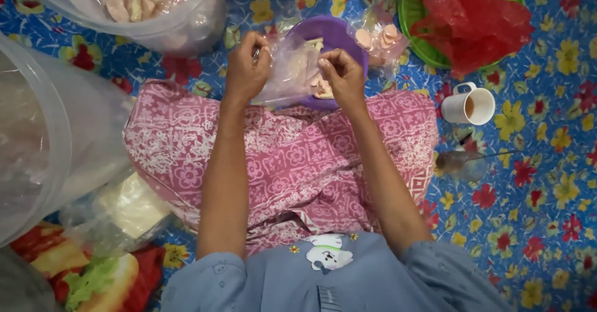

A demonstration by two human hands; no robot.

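I noted left hand [247, 66] and right hand [341, 75] both pinched shut on the clear plastic bag [292, 69] just above the purple bowl [333, 38]; a slipping pinch risked spilling pieces beside that bowl.

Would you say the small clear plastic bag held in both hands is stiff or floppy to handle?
Probably floppy: the small clear plastic bag crumples between the left hand and right hand. Likely light and thin, since the purple bowl shows through it.

Single head view, looks straight down from above, close over lap, hands [292, 72] and floral mat [535, 225]; no second view.
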